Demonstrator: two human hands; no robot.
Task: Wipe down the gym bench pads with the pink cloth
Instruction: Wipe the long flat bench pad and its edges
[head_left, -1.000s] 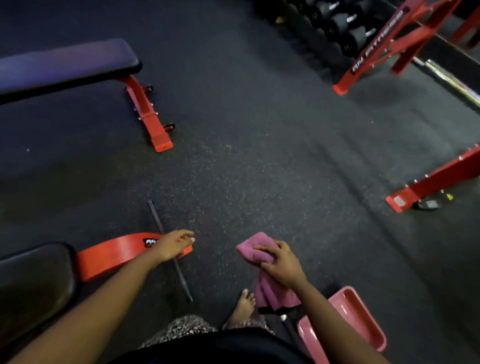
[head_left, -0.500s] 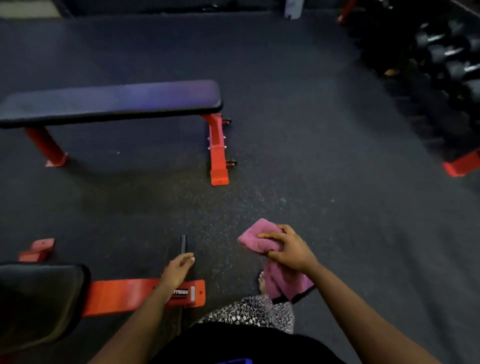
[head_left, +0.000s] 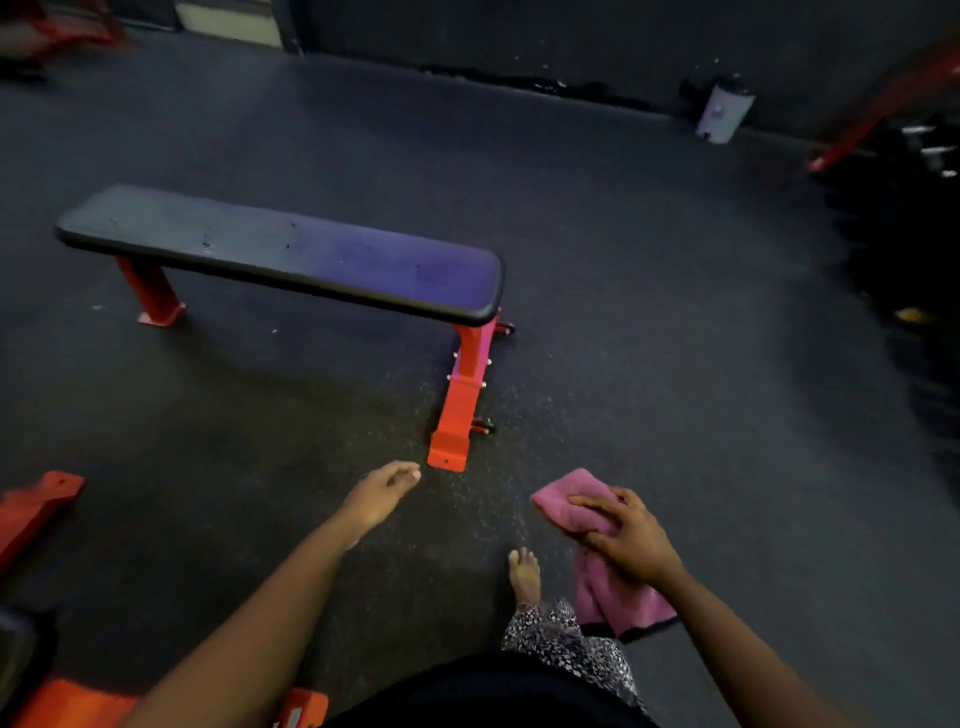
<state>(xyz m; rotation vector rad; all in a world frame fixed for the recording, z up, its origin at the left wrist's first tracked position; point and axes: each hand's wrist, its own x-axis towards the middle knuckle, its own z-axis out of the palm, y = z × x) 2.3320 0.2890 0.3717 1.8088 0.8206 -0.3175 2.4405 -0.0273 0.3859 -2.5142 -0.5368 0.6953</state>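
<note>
Nearest to me, my right hand (head_left: 631, 540) grips the pink cloth (head_left: 605, 582), soft and light, so I hold it bunched in the palm. My left hand (head_left: 382, 493) is empty, loosely relaxed. Farther ahead stands the flat bench pad (head_left: 291, 249), not touched.

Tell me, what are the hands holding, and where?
The right hand holds the pink cloth around its bunched middle. The left hand holds nothing.
</note>
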